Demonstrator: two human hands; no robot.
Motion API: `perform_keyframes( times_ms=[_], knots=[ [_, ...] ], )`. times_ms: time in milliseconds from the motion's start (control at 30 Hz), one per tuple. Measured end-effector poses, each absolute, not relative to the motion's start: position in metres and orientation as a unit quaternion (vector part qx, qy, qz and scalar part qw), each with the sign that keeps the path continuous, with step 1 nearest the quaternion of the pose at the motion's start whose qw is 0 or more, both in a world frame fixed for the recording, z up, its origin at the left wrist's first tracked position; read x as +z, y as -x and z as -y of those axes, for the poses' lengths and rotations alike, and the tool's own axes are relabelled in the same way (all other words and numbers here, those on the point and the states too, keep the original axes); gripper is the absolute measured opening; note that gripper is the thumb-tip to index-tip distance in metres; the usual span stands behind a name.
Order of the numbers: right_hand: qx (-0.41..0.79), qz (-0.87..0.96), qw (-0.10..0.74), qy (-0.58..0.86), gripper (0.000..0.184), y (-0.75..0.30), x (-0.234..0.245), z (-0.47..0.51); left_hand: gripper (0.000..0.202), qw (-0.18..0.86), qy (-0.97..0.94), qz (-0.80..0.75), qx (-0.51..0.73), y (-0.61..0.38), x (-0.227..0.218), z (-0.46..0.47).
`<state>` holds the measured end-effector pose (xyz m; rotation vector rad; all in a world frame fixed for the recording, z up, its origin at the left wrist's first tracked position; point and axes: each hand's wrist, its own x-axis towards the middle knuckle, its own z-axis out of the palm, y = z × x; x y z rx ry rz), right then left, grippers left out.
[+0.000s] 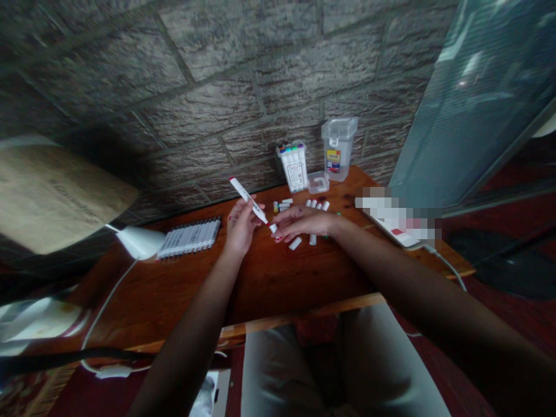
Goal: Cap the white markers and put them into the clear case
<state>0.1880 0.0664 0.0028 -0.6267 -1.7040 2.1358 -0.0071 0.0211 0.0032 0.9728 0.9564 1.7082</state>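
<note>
Left grip pinched barrel of red-ended white marker, slanted above surface; right grip pinched white cap at marker's lower tip. Step judged capping or uncapping, direction unclear. Next move likely called for coaxial alignment, steady hold.

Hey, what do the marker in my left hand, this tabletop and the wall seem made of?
The marker looks like smooth plastic, going by its even white barrel. The tabletop seems varnished wood, with reddish-brown streaks and a soft sheen. The wall shows matte, rough-faced blocks, stone or concrete; unclear which.
</note>
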Motion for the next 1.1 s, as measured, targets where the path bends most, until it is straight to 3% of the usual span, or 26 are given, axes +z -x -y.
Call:
perform_keyframes(
  times_ms=[267, 500, 633, 800, 1100],
  knots=[
    [0.739, 0.609, 0.184, 0.221, 0.035, -0.1877, 0.0028, -0.0676, 0.043, 0.501, -0.411, -0.389, 0.655, 0.0038, 0.0054, -0.0162],
    [0.747, 0.604, 0.169, 0.220, 0.039, -0.1864, 0.0002, -0.0672, 0.034, 0.476, -0.362, -0.388, 0.701, 0.0104, 0.0054, -0.0199],
    [0.740, 0.616, 0.162, 0.215, 0.031, -0.1860, 0.0008, -0.0669, 0.029, 0.478, -0.367, -0.390, 0.696, 0.0129, 0.0046, -0.0204],
    [0.730, 0.631, 0.166, 0.203, 0.025, -0.1881, 0.0047, -0.0659, 0.033, 0.503, -0.410, -0.382, 0.658, 0.0079, 0.0020, -0.0183],
    [0.720, 0.629, 0.191, 0.221, 0.028, -0.1855, 0.0030, -0.0662, 0.034, 0.512, -0.421, -0.385, 0.643, 0.0088, 0.0054, -0.0172]
  ],
)
